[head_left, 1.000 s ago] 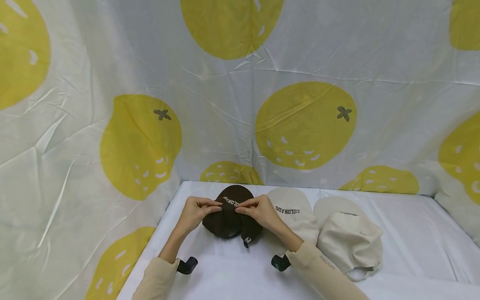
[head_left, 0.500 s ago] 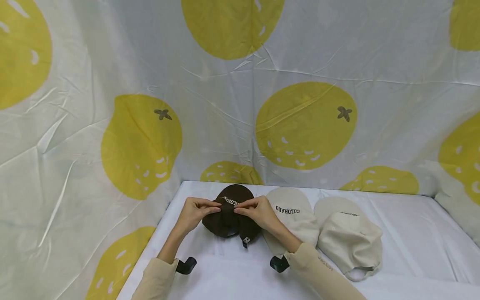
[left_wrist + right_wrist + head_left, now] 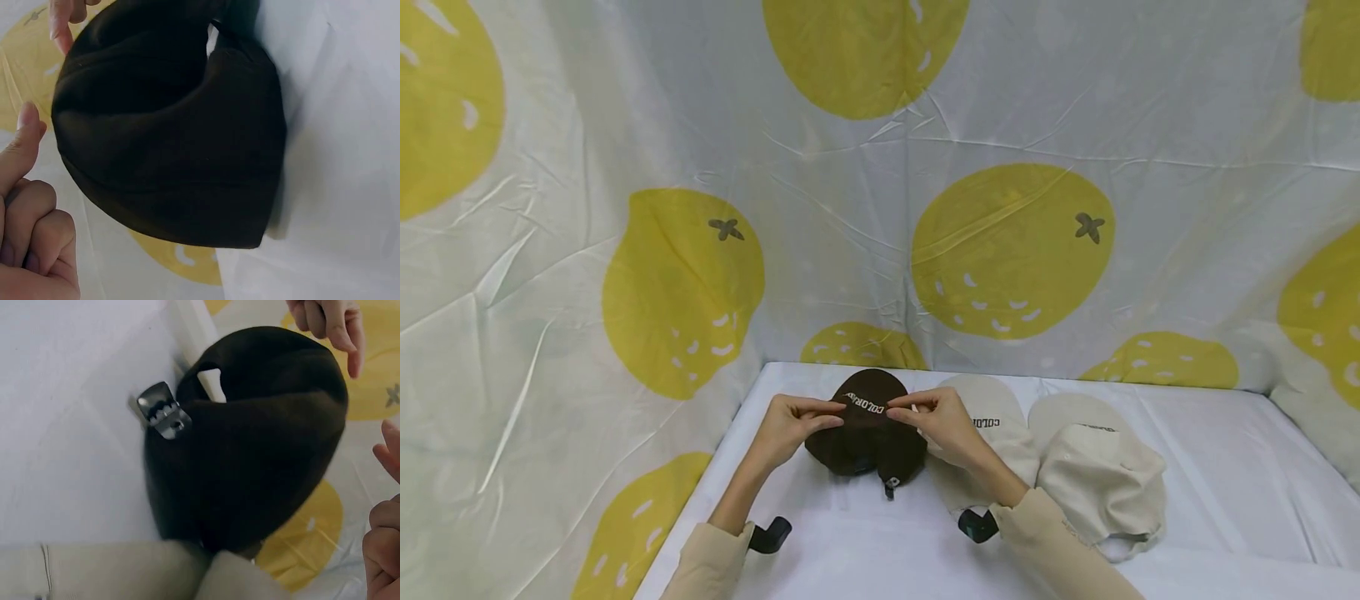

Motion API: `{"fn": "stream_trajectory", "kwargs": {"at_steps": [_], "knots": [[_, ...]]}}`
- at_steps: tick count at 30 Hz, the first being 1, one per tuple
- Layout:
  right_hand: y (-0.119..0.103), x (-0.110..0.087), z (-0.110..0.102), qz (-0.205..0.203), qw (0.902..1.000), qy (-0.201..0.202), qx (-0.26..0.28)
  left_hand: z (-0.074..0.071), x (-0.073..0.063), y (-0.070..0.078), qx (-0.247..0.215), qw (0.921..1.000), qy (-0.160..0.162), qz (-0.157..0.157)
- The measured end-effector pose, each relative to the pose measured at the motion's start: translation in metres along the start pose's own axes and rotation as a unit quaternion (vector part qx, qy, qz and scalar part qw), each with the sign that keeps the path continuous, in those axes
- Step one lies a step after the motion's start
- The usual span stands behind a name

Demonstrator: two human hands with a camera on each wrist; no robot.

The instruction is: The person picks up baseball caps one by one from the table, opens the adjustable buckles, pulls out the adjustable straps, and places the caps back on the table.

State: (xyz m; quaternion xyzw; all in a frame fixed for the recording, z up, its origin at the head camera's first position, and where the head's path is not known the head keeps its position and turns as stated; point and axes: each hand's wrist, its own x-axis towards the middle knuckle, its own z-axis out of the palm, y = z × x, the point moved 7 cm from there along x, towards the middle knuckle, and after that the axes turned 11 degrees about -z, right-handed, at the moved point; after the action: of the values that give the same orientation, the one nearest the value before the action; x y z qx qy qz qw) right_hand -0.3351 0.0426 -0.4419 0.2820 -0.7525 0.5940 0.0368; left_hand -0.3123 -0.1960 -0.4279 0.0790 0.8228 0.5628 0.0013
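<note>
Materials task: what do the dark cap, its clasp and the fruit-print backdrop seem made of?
Dark cap: matte cloth, perhaps cotton, from its soft folds.
Clasp: probably polished metal, from its bright glints.
Backdrop: thin, slightly glossy sheet, fabric or plastic, from its shiny creases.

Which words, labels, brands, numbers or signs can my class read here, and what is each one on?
"COLORA", upside down: on the dark cap; its last letters are unclear.
"COLO", upside down: on the middle beige cap; the rest is behind the right hand.
Lettering on the rightmost beige cap: partly hidden, unreadable.
Writing on the right sleeve: too small and blurred to read.
No numbers can be read.
</note>
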Motion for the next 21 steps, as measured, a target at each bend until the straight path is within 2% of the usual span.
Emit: {"fn": "stream_trajectory", "kwargs": {"at_steps": [11,17,21], "knots": [[-0.004,-0.021,-0.047,0.005,0.9985,0.03,-0.045,0.029,0.0,0.031,-0.04,0.998,-0.046,0.015],[-0.006,-0.035,-0.061,-0.003,0.9973,0.037,-0.064,0.057,0.003,0.044,-0.032,0.9963,-0.071,0.036],[-0.006,-0.044,-0.071,0.002,0.9962,0.041,-0.077,0.079,0.004,0.051,-0.041,0.9934,-0.098,0.042]]}}
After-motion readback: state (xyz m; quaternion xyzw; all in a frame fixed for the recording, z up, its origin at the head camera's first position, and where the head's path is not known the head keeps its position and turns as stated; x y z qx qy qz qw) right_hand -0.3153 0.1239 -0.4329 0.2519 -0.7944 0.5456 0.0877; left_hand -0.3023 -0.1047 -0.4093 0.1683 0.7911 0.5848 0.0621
